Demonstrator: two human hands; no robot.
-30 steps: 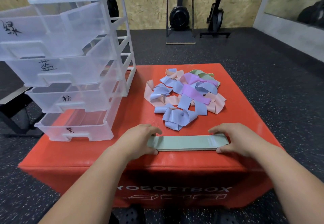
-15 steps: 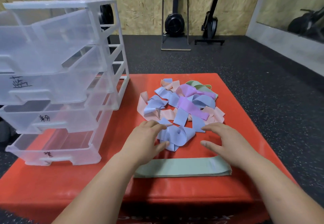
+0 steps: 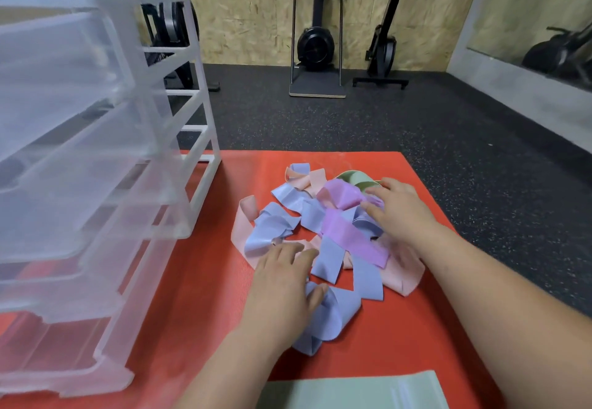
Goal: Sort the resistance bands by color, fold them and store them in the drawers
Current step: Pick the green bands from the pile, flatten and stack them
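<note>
- My left hand (image 3: 282, 280) lies flat, fingers loose, on the tangled bands (image 3: 346, 235). My right hand (image 3: 400, 213), fingers straight, rests on the pile's far side.
- The pile sits near the surface (image 3: 205, 280)'s far and right edges, and bare red separates it from the drawer unit (image 3: 96, 184).
- A flat green band (image 3: 352, 391) is cut off at the bottom, and the drawer fronts are blurred.
</note>
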